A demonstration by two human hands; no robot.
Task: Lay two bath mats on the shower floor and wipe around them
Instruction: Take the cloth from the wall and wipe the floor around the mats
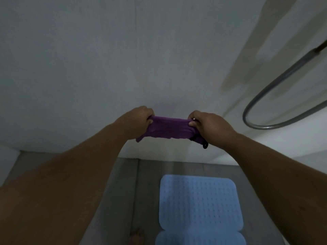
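Both arms are extended forward at mid-height. The left hand (137, 121) grips one end of a bunched purple cloth (169, 128); the right hand (209, 127) grips the other end, fingers curled into the fabric. The cloth is held stretched between them, above the floor (120, 191). Two blue mats (200, 202) lie flat on the floor below, end to end and touching. A hose (276, 89) loops at right.

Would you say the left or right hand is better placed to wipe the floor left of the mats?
Probably left: both hands grip the cloth, but the bare floor lies under the left arm.
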